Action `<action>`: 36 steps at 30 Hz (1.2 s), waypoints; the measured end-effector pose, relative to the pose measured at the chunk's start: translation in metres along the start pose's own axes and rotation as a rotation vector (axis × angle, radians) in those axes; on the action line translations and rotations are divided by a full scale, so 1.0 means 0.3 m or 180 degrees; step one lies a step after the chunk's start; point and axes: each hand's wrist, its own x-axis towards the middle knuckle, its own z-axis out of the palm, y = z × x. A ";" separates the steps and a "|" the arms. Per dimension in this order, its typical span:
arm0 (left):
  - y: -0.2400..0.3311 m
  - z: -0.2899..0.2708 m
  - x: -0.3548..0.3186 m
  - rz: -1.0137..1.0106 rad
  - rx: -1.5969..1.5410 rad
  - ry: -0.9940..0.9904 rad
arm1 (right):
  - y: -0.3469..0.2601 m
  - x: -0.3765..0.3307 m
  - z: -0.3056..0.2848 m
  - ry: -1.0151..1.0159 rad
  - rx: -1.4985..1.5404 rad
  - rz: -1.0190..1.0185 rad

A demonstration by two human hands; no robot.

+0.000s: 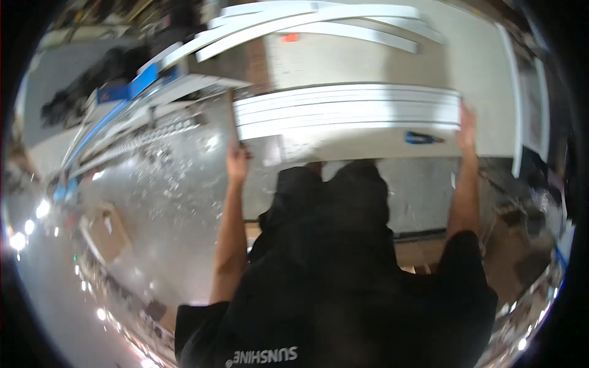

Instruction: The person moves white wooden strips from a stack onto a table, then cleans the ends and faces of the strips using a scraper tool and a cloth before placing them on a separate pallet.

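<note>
Row of white slats (346, 110): laid side by side across the near half of the pale table (485, 80), left ends past its left edge. Left hand (238, 158): off the table's left edge, closed around a narrow brown bar (232, 113) set at the slat ends. Right hand (467, 127): over the table's right part, placed against the opposite ends; blurred, finger closure cannot be told. Blue-handled tool (420, 138): laid near the table's front edge. Loose white strips (307, 23): crossed over the table's far part.
</note>
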 end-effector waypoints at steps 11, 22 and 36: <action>0.090 0.043 -0.012 0.0089 0.0309 0.0036 | -0.121 -0.075 0.160 0.0424 -0.0095 0.0498; 0.020 -0.046 -0.025 -0.0179 0.0473 0.0335 | -0.203 -0.059 0.631 0.0853 -0.3195 -0.2041; 0.108 0.062 -0.025 0.0027 0.0183 0.0363 | -0.032 -0.300 1.853 -0.1985 -0.4494 -0.2121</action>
